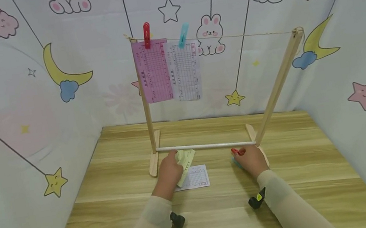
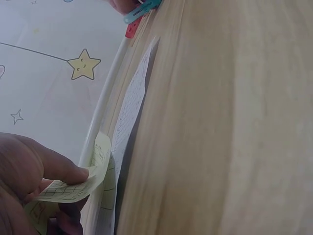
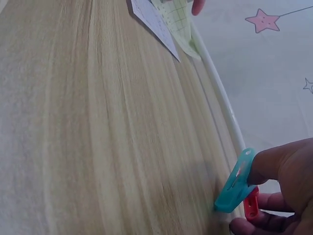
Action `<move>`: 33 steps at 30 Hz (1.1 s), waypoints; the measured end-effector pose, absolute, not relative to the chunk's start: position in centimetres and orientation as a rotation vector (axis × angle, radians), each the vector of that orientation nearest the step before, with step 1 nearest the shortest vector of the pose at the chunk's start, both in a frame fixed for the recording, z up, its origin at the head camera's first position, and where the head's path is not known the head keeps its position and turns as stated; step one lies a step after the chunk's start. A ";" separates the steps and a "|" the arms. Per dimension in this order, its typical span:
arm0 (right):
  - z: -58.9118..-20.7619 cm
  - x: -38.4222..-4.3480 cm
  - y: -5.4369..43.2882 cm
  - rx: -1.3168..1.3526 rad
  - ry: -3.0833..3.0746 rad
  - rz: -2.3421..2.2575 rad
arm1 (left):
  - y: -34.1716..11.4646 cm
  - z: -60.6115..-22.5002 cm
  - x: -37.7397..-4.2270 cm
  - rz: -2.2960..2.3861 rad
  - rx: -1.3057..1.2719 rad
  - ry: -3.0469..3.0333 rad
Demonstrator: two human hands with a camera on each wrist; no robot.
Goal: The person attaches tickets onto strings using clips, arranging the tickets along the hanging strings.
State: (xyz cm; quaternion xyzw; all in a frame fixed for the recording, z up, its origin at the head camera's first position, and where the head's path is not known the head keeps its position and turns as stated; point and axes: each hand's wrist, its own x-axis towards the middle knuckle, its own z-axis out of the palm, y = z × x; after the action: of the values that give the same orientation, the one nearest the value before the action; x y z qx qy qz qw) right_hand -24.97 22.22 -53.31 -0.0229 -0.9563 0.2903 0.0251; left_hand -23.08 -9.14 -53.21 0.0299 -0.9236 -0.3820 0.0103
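Observation:
My left hand (image 1: 169, 171) pinches a pale yellow printed slip (image 1: 185, 161), which bends between thumb and fingers in the left wrist view. Beneath it a white printed slip (image 1: 197, 177) lies on the table, partly covered by the yellow one. My right hand (image 1: 251, 159), near the rack's right foot, grips a red clothespin (image 3: 252, 203) in its fingers. A teal clothespin (image 3: 235, 181) is right beside it, against the thumb. From the rack's string hang a pink slip (image 1: 154, 77) under a red clothespin (image 1: 147, 35) and a white slip (image 1: 185, 74) under a light blue clothespin (image 1: 183, 35).
A wooden rack stands at the back of the table, with a left post (image 1: 148, 115), a leaning right post (image 1: 278, 86) and a white crossbar (image 1: 205, 146) low between them. The string (image 1: 246, 35) spans the top. Patterned cloth walls (image 1: 110, 81) enclose the wood-grain table (image 1: 216, 219).

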 end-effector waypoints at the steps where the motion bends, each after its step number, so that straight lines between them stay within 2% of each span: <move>1: -53.3 -25.0 22.2 -0.061 -2.946 0.905 | -9.2 -53.2 -23.1 -1.191 0.093 -2.879; 33: -54.4 -25.6 23.7 -0.022 -2.987 1.006 | -9.3 -54.0 -23.1 -1.167 0.093 -2.876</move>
State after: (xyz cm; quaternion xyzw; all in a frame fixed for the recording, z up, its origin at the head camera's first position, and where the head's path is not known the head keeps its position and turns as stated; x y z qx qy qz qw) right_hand -25.56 23.74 -54.41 -0.0069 -0.9477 0.3191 -0.0052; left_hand -23.09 -9.32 -54.01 0.0299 -0.9260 -0.3758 0.0180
